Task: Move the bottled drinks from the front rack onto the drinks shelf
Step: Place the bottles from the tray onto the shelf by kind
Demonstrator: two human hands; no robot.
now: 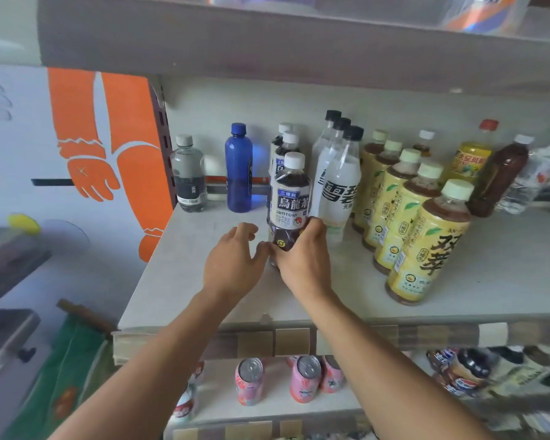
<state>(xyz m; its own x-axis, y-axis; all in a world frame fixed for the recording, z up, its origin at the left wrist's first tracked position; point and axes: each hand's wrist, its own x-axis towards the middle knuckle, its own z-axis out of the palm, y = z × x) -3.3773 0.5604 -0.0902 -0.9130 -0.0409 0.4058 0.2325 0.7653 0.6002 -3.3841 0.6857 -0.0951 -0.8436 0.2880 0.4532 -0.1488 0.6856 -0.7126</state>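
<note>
We grip the tea bottle with our right hand, fingers and thumb curled round its lower body. It stands on, or just above, the drinks shelf, at the front of a file of two like bottles running toward 12 o'clock; we cannot tell whether its base has landed. Our left hand lies spread beside the base at 9 o'clock, fingertips touching or nearly touching it and holding nothing.

Hazards, in our judgement:
- Clear soda bottles stand just beside the tea bottle at 3 o'clock. A sideways drift could topple the front one.
- Letting go while the bottle tilts could tip it back into its file.
- Yellow-labelled tea bottles stand near at 4 o'clock; a wide withdrawal of the right forearm could sweep them.
- A blue bottle stands at 11 o'clock, apart; low risk.
</note>
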